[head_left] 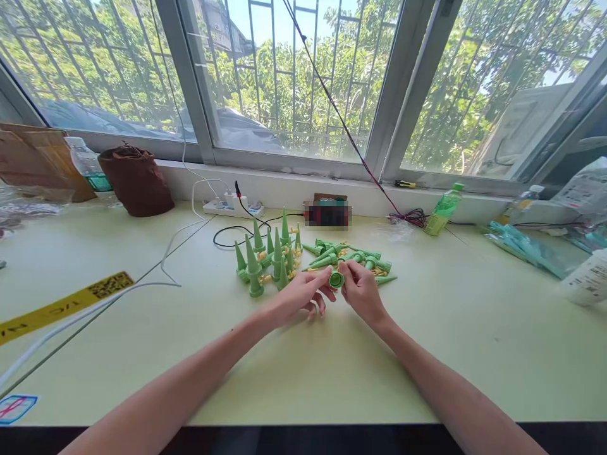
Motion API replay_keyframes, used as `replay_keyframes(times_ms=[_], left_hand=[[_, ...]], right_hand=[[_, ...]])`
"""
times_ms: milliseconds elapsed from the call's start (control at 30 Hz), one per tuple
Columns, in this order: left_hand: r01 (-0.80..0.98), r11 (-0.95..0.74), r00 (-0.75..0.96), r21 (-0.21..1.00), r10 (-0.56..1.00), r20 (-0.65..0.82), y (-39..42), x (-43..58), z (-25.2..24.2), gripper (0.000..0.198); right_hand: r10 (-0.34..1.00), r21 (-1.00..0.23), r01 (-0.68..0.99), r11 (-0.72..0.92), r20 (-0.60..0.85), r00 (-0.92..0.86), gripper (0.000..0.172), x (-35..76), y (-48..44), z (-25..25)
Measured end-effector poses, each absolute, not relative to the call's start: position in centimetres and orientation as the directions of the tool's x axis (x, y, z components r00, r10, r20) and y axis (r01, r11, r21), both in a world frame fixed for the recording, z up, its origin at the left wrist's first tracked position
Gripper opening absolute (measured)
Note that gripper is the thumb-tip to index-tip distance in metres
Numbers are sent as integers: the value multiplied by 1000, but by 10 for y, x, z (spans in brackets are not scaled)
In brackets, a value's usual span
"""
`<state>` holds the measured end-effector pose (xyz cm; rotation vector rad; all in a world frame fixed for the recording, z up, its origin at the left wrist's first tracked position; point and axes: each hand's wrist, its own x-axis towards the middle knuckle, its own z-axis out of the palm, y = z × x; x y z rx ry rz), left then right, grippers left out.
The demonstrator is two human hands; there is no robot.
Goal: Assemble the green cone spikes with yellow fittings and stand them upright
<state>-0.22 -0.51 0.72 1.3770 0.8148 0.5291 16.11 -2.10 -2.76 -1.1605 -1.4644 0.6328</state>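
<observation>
Between my two hands is a green plastic plant watering spike [336, 280], its round hollow end turned toward me. My left hand [306, 292] pinches it from the left with thumb and forefinger, the other fingers hanging loosely curled. From the right, my right hand [363, 287] grips it near the rim with bent fingers. To the left, several green spikes with yellow valves [255, 268] stand upright on the table, points up. Behind my hands lies a loose pile of green spikes [327, 256], some with yellow parts among them.
A power strip [232, 207] with cables sits at the window ledge, beside a dark pixelated device [327, 213]. A green-capped bottle [444, 210] stands back right, near plastic bags [526, 249]. A brown bag [136, 179] is back left. A white cable [164, 265] crosses the table [284, 379].
</observation>
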Motion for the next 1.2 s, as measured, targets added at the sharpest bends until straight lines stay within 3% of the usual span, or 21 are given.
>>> replay_keyframes(times_ms=[433,667,833,1200], left_hand=[[60,145,673,988,725,-147,-2,-6,4,45],[172,-167,611,971,791,28,-5,-4,1,35],[256,-435,543,863,804,245,-4,-3,-7,24],[298,-722,522,624,671,526,-1,-3,-21,19]], right_hand=[[905,-842,380,384,424,25,38,164,-21,-28],[894,-808,446,386,447,34,39,163,-23,-23],[896,-812,446,376,441,46,38,163,-23,-21],[915,-856,379,353,400,51,41,161,-22,-24]])
